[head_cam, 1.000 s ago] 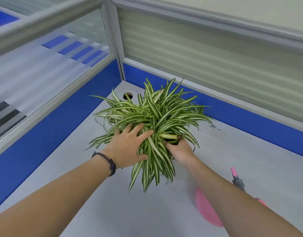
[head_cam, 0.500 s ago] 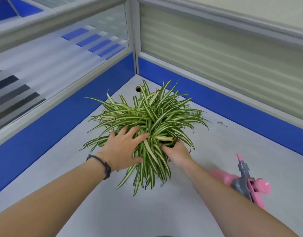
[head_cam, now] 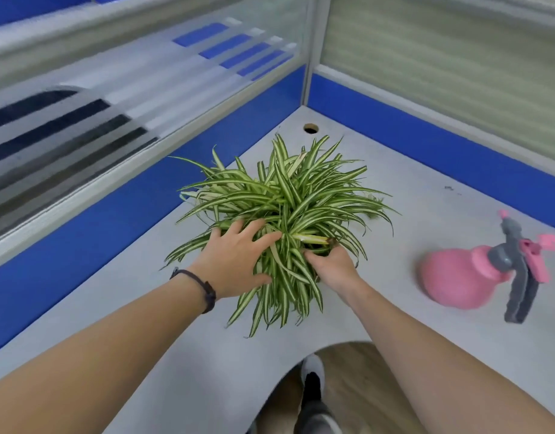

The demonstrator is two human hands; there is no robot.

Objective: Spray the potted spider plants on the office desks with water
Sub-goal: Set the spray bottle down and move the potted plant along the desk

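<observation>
A spider plant (head_cam: 288,202) with green and white striped leaves sits in the corner of the grey desk (head_cam: 426,214). The leaves hide its pot. My left hand (head_cam: 235,258) lies spread over the leaves on the plant's near left side. My right hand (head_cam: 329,264) reaches in under the leaves on the near right, fingers curled around the hidden pot's rim. A pink spray bottle (head_cam: 467,277) with a grey trigger head stands on the desk to the right of the plant, apart from both hands.
Blue and frosted partition walls (head_cam: 426,136) close the desk at the back and left. A round cable hole (head_cam: 311,129) lies in the far corner. The desk's curved front edge is near my body, with my shoe (head_cam: 312,380) on the wooden floor below.
The view has swung left and back, so the plant sits more central and the spray bottle shows fully at the right. Both hands stay on the plant.
</observation>
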